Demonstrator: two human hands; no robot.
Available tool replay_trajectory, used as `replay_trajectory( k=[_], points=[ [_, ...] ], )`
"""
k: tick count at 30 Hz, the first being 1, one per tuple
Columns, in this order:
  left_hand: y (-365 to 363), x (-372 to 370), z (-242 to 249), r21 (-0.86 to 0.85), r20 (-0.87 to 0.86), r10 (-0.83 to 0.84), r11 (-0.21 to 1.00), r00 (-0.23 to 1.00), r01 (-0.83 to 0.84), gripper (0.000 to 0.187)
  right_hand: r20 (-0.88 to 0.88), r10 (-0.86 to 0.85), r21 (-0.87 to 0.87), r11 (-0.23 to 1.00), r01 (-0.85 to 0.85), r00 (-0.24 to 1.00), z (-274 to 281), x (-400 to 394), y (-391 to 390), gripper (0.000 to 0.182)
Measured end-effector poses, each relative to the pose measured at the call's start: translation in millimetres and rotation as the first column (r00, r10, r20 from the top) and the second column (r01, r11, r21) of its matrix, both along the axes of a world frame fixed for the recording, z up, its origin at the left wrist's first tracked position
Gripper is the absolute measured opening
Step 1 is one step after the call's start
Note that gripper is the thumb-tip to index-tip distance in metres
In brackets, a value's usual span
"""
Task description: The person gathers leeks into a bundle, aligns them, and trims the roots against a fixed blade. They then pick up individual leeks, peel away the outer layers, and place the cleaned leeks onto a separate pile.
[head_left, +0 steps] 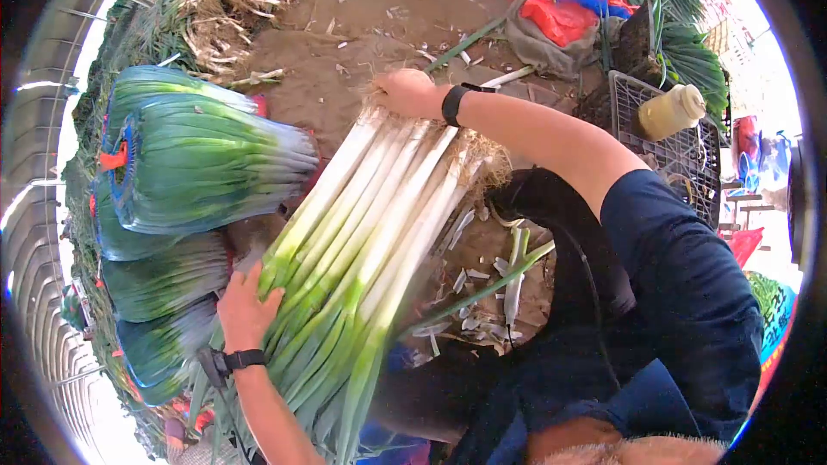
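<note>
A thick bunch of long green onions (362,241) lies slantwise across the middle, white stalks and roots toward the top, green leaves toward the bottom. My left hand (246,308) is closed around the left side of the bunch, where white turns to green; some of its fingers are hidden by the stalks. Up at the root ends, my right hand (408,93) is closed on the tops of the white stalks, fingertips partly hidden among the roots. Just left of the bunch lie tied bundles of green onions (207,159) in clear blue-edged wrapping.
Loose unwrapped onions with dry roots (237,21) are heaped at the upper left. At the right a black plastic crate (693,159) carries a pale yellow bottle (672,112). Blue and red sacks (560,21) lie at the top. Trimmed scraps (508,293) litter the dirt floor.
</note>
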State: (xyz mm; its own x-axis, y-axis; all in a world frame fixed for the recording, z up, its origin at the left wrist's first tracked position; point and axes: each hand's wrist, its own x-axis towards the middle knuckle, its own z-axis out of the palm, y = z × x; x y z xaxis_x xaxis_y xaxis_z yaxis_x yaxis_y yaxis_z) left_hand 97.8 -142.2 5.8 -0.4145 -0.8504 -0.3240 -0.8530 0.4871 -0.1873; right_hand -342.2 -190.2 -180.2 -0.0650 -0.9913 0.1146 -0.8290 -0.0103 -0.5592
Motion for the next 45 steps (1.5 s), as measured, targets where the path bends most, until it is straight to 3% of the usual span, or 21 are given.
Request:
replay_trajectory(
  k=[2, 5, 7, 9, 10, 12, 19, 21, 22, 24, 27, 29, 30, 33, 34, 36, 38, 40, 41, 45],
  points=[
    [-2, 15, -21, -0.173, -0.05, -0.311, 0.939, 0.949, 0.299, 0.059, -0.22, 0.135, 0.0, 0.99, -0.138, 0.966, -8, 6, -6, 0.026],
    [-16, 24, -29, -0.082, -0.084, -0.351, 0.935, 0.932, 0.345, 0.059, -0.328, 0.173, 0.023, 0.984, -0.175, 0.929, -9, 11, -9, 0.023],
    [-21, 32, -49, -0.055, -0.186, -0.29, 0.957, 0.939, 0.285, 0.061, -0.38, 0.205, 0.029, 0.977, -0.21, 0.902, -6, 17, -8, 0.024],
    [-23, 36, -56, -0.028, -0.281, -0.235, 0.971, 0.931, 0.237, 0.063, -0.277, 0.056, -0.252, 0.959, -0.129, 0.959, 2, 21, 3, 0.03],
    [-21, 35, -57, -0.036, -0.268, -0.238, 0.971, 0.934, 0.237, 0.062, -0.278, 0.061, -0.252, 0.958, -0.134, 0.959, 6, 23, 5, 0.03],
    [-16, 33, -59, -0.036, -0.255, -0.233, 0.972, 0.938, 0.232, 0.061, -0.249, 0.274, 0.035, 0.961, -0.274, 0.929, 15, 27, 12, 0.036],
    [-7, 16, -60, 0.004, -0.29, -0.114, 0.993, 0.95, 0.121, 0.044, -0.187, 0.42, 0.066, 0.907, -0.416, 0.888, 17, 15, 6, 0.04],
    [-9, 12, -57, -0.012, -0.296, -0.114, 0.993, 0.948, 0.116, 0.044, -0.415, 0.481, -0.285, 0.738, -0.612, 0.772, 20, 7, 12, 0.039],
    [-8, 12, -57, 0.0, -0.264, -0.086, 0.996, 0.961, 0.089, 0.044, -0.413, 0.486, -0.286, 0.734, -0.616, 0.77, 19, 8, 12, 0.039],
    [-7, 13, -56, 0.011, -0.228, -0.057, 0.998, 0.972, 0.061, 0.044, -0.4, 0.522, -0.114, 0.788, -0.605, 0.754, 21, 10, 13, 0.038],
    [-6, 4, -43, -0.047, -0.249, -0.121, 0.992, 0.961, 0.113, 0.043, -0.455, 0.502, -0.138, 0.776, -0.615, 0.736, 25, 12, 16, 0.034],
    [5, -10, -11, 0.001, -0.077, -0.08, 0.997, 0.994, 0.081, 0.042, -0.454, 0.492, -0.149, 0.78, -0.608, 0.743, 35, 11, 20, 0.033],
    [4, -14, 5, 0.004, -0.077, -0.08, 0.997, 0.994, 0.081, 0.042, -0.453, 0.485, -0.16, 0.781, -0.604, 0.748, 40, 12, 21, 0.033],
    [-13, -18, 31, -0.216, 0.085, -0.186, 0.956, 0.979, 0.2, 0.042, -0.388, 0.425, -0.223, 0.818, -0.53, 0.818, 45, 10, 9, 0.033],
    [-25, -16, 30, -0.215, 0.086, -0.185, 0.956, 0.979, 0.2, 0.042, -0.387, 0.425, -0.223, 0.818, -0.53, 0.818, 43, 12, 4, 0.033],
    [-50, -8, 18, -0.286, 0.085, -0.424, 0.857, 0.902, 0.43, 0.044, -0.286, 0.4, -0.288, 0.831, -0.476, 0.871, 26, 17, -7, 0.031],
    [-63, 21, -25, -0.221, 0.078, -0.409, 0.882, 0.909, 0.416, 0.046, -0.29, 0.404, -0.273, 0.834, -0.48, 0.867, 17, 22, -4, 0.029],
    [-61, 46, -64, -0.178, -0.153, -0.212, 0.967, 0.965, 0.185, 0.049, -0.279, 0.359, -0.197, 0.886, -0.419, 0.891, 17, 26, 6, 0.028],
    [-60, 45, -69, -0.065, -0.22, -0.037, 0.998, 0.975, 0.024, 0.051, -0.277, 0.359, -0.184, 0.891, -0.415, 0.892, 12, 25, 8, 0.028],
    [-56, 48, -76, -0.019, -0.211, 0.004, 1.0, 0.978, -0.008, 0.051, -0.274, 0.392, -0.268, 0.846, -0.461, 0.878, 10, 24, 6, 0.027]
  ],
)
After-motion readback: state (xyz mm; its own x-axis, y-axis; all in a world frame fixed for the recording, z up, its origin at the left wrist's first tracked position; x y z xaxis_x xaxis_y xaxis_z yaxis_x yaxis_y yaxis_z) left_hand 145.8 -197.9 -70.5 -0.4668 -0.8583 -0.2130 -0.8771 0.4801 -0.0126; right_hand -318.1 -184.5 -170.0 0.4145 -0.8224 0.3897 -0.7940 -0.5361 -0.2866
